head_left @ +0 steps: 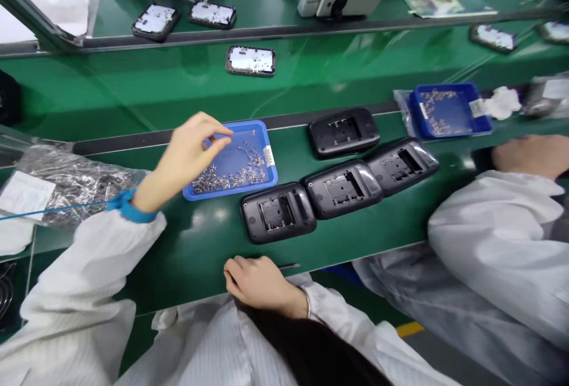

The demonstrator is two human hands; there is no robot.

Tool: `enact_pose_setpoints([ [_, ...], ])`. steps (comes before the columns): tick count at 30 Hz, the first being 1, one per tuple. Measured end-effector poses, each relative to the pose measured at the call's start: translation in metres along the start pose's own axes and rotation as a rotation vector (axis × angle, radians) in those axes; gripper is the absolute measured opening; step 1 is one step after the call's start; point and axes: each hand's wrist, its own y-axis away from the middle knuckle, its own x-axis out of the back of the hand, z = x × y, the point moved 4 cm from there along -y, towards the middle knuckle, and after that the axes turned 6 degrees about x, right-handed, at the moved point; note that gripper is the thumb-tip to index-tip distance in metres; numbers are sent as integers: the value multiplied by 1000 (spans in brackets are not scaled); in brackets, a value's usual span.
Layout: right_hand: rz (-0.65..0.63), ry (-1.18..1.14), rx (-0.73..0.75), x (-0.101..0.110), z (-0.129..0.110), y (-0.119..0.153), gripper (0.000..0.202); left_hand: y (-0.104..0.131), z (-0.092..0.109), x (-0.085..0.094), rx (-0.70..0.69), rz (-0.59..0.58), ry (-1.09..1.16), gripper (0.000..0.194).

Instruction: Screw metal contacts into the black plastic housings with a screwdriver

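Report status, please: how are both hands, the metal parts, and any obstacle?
Left hand over blue tray, grip unclear. Right hand curled near front edge of green table. Small metal parts loose in tray. Nothing seen blocking left hand.

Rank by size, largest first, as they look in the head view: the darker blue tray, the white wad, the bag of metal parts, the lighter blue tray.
Bag of metal parts
Lighter blue tray
Darker blue tray
White wad
Nearness may enlarge the first two.

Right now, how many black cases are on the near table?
4. Three form a slanting row: left case, middle case and right case. The back case lies beyond the middle one, right of the blue tray. A co-worker's sleeve could hide more.
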Motion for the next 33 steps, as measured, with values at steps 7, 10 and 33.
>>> enact_pose_setpoints([
  [7, 21, -18, 3, -6, 10, -8, 24, -40, -18, -69, 51, -144, -79, 20],
  [10, 13, -15, 14, -3, 11, -8, 29, -44, -18, -75, -4, -143, -121, 17],
  [33, 279, 91, -213, 53, 17, 35, 37, 131, 13, -85, 405, -346, 758, 12],
])
